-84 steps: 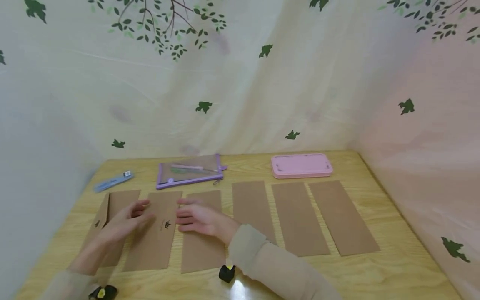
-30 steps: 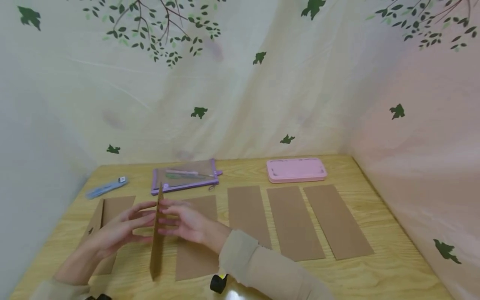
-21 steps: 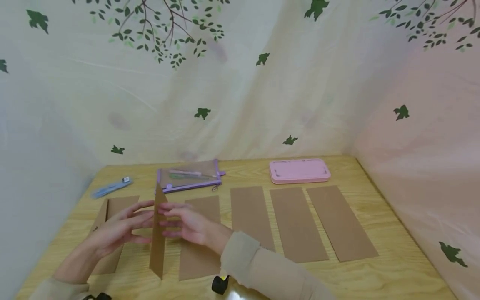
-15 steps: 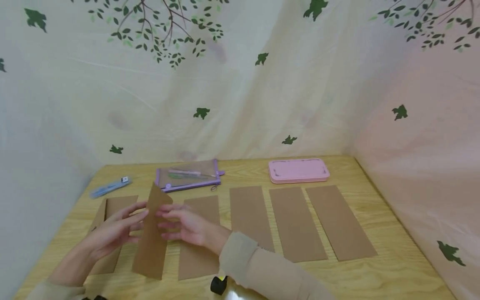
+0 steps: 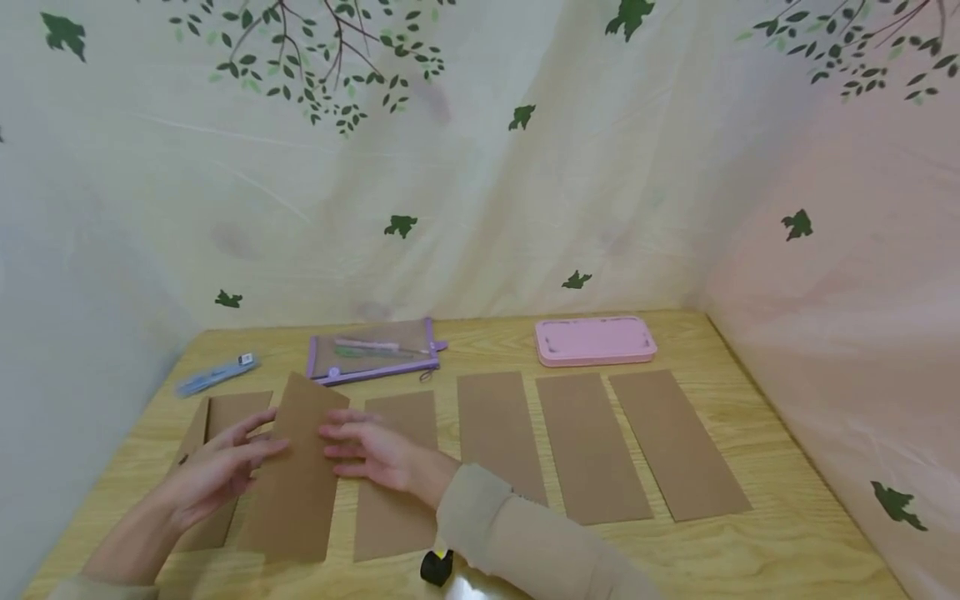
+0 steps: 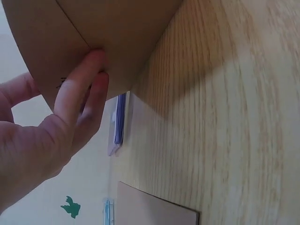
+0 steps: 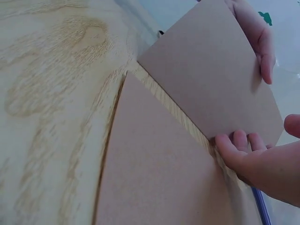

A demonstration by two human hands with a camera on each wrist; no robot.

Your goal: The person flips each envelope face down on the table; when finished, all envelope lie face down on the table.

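A brown paper envelope (image 5: 303, 467) stands tilted, its plain face up and its left side lowered towards the table. In the left wrist view, its underside shows a flap seam and part of a dark print. My left hand (image 5: 213, 475) holds its left edge, thumb over the plain face and fingers against the flap side. Fingertips of my right hand (image 5: 378, 454) touch the opposite edge, loosely bent, with the thumb apart in the right wrist view. Left of it lies an envelope (image 5: 238, 410) with its flap side up; on the right is a plain-side-up envelope (image 5: 401, 517).
Three more plain envelopes (image 5: 495, 425) lie in a row to the right on the wooden table (image 5: 720, 554). Along the back are a blue packaged item (image 5: 216, 375), a mesh zip pouch (image 5: 382, 354) with pens inside and a pink case (image 5: 596, 340). A printed cloth hangs behind.
The envelope, earlier flat with its print up, was raised on its right edge and now leans left, plain face up. My left hand has moved slightly left and down; the right hand stays nearly still.
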